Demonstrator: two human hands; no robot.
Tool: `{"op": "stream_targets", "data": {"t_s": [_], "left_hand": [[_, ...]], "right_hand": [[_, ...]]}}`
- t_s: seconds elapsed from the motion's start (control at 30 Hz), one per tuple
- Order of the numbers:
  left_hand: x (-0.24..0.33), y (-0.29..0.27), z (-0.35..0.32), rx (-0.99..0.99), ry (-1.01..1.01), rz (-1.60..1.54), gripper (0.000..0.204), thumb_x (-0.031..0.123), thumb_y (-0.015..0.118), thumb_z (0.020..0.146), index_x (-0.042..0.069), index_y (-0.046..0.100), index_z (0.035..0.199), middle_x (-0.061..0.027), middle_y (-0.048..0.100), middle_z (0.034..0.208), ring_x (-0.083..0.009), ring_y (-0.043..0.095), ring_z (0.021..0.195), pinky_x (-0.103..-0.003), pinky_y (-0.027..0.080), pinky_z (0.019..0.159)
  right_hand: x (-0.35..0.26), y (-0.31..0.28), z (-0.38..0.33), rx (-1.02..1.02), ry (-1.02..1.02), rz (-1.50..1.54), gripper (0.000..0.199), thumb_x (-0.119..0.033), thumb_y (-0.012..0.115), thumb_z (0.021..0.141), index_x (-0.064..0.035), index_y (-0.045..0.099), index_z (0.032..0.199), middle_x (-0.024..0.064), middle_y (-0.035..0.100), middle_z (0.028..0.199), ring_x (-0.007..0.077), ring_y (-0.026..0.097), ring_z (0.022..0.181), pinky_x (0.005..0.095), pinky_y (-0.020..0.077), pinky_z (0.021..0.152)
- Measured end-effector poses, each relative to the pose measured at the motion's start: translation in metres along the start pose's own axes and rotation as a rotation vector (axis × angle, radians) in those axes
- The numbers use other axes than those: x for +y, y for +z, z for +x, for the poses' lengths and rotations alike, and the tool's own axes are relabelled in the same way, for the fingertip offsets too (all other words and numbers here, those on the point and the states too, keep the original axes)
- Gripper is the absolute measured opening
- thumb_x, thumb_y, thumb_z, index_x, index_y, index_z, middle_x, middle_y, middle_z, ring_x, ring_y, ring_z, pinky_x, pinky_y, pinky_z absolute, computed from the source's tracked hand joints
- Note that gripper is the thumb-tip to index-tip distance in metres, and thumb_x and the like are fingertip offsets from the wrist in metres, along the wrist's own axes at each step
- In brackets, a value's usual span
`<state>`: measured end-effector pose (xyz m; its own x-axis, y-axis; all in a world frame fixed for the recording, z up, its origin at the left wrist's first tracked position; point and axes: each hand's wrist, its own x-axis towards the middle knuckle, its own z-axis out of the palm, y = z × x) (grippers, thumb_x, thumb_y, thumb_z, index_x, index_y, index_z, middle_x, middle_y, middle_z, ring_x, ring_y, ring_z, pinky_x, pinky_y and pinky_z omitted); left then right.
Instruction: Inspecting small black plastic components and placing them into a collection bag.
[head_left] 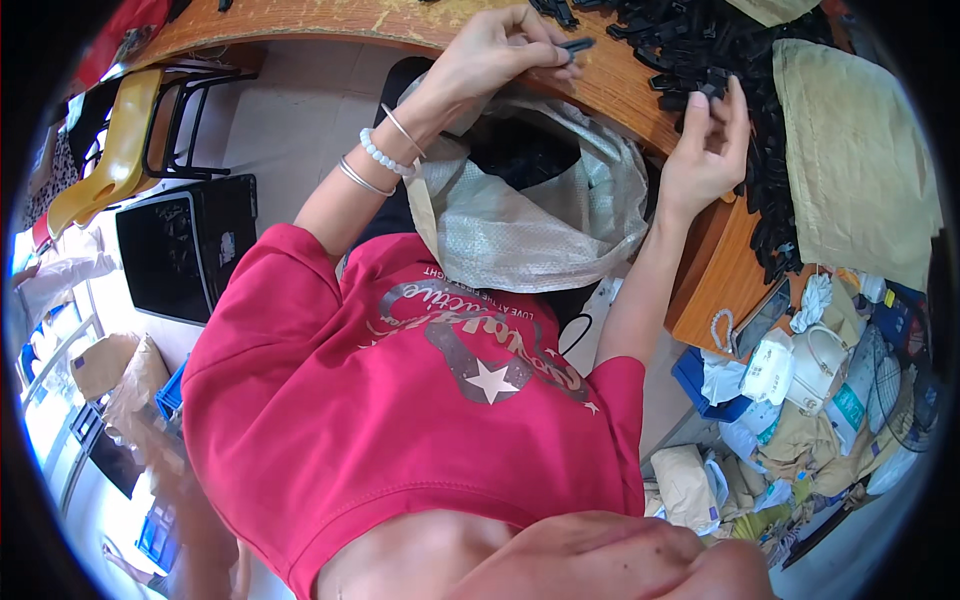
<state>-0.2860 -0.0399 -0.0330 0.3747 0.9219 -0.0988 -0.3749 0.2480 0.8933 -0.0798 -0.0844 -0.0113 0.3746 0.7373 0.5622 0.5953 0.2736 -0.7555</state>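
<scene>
Left hand and right hand, each pinching, at a brown wooden table.
The left fingertips grip a slim dark piece, blurred, probably leaving its end free; right thumb and forefinger hold a small black plastic part beside a black plastic parts heap, seemingly kept within reach. Between and below both, a whitish woven sack gapes.

Passage is afforded along the bare near edge of the curved brown wooden tabletop but obstructed rightward by heaped small black plastic parts.
</scene>
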Motion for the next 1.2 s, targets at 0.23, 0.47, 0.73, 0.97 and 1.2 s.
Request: {"op": "stream_targets", "data": {"t_s": [0.23, 0.47, 0.73, 0.97, 1.2], "left_hand": [[-0.011, 0.026, 0.005, -0.147, -0.011, 0.082, 0.023, 0.016, 0.056, 0.094, -0.007, 0.058, 0.099, -0.0149, 0.067, 0.086, -0.0175, 0.067, 0.065, -0.025, 0.055, 0.060], [-0.002, 0.026, -0.006, -0.040, 0.020, 0.296, 0.027, 0.019, 0.060, 0.092, -0.004, 0.065, 0.105, -0.0095, 0.067, 0.081, -0.0128, 0.064, 0.064, -0.023, 0.054, 0.063], [0.014, 0.034, -0.019, -0.283, 0.161, 0.681, 0.032, 0.019, 0.062, 0.090, -0.004, 0.061, 0.112, -0.0062, 0.066, 0.078, -0.0095, 0.062, 0.066, -0.023, 0.052, 0.062], [0.007, 0.026, -0.019, -0.273, 0.579, 0.945, 0.032, 0.013, 0.065, 0.085, -0.001, 0.060, 0.114, -0.0119, 0.066, 0.078, -0.0136, 0.065, 0.064, -0.025, 0.052, 0.058], [-0.001, 0.031, -0.021, -0.263, 0.439, 0.883, 0.034, 0.017, 0.066, 0.086, 0.002, 0.061, 0.115, -0.0094, 0.066, 0.076, -0.0128, 0.064, 0.059, -0.026, 0.053, 0.056]], "right_hand": [[-0.024, -0.008, -0.030, -0.443, 0.645, 0.859, 0.017, 0.000, 0.064, 0.086, 0.0051, 0.060, 0.101, 0.0084, 0.062, 0.083, 0.0071, 0.052, 0.055, 0.0163, 0.0392, 0.047], [-0.033, -0.005, -0.033, -0.423, 0.651, 0.776, 0.019, 0.003, 0.058, 0.088, 0.0117, 0.059, 0.104, 0.0195, 0.066, 0.086, 0.0230, 0.069, 0.075, 0.0278, 0.0569, 0.067], [-0.034, 0.001, -0.043, -0.267, 0.495, 0.531, 0.020, 0.001, 0.062, 0.086, 0.0106, 0.060, 0.104, 0.0157, 0.067, 0.087, 0.0173, 0.067, 0.072, 0.0245, 0.0554, 0.067], [-0.025, -0.003, -0.038, -0.345, 0.434, 0.576, 0.034, 0.002, 0.069, 0.080, 0.0051, 0.058, 0.112, 0.0070, 0.059, 0.098, 0.0096, 0.059, 0.082, 0.0203, 0.0500, 0.077], [-0.017, -0.005, -0.037, -0.289, 0.337, 0.479, 0.028, -0.001, 0.070, 0.080, 0.0050, 0.061, 0.106, 0.0043, 0.060, 0.090, 0.0074, 0.057, 0.076, 0.0187, 0.0480, 0.071]]}}
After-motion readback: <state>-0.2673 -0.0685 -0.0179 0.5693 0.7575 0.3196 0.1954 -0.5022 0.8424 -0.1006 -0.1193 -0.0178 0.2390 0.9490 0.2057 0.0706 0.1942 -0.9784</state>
